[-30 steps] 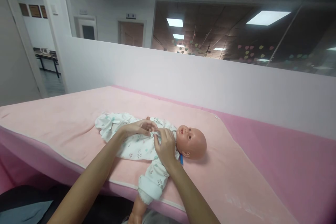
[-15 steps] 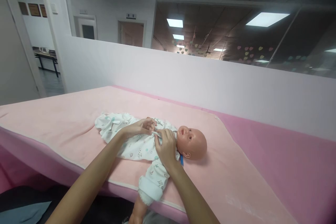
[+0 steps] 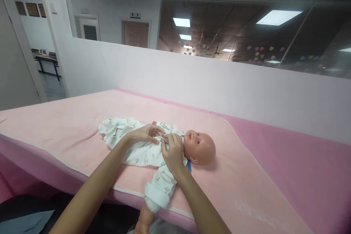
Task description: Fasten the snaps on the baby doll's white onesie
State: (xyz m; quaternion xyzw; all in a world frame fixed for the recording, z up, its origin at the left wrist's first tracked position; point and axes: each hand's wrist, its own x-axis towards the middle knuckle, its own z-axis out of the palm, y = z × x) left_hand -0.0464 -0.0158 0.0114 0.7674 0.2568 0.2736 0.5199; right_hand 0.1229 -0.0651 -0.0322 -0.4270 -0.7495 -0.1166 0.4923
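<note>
A baby doll (image 3: 199,148) lies on its back on a pink mat (image 3: 65,124), head to the right, dressed in a white printed romper (image 3: 139,155). My left hand (image 3: 144,134) rests on the doll's chest, fingers pinched on the romper's front near the collar. My right hand (image 3: 172,151) meets it there, fingers closed on the same fabric edge. One sleeved arm of the doll (image 3: 159,192) hangs over the mat's near edge. A blue tag (image 3: 189,166) shows by the neck.
A white partition wall (image 3: 219,84) runs behind the mat, with glass above it. A doorway and a far table (image 3: 48,62) are at the left. Dark and grey cloth (image 3: 24,215) lies below the mat's near edge.
Both hands stay at the doll's chest; the fingers have shifted slightly on the romper's front. The doll has not moved.
</note>
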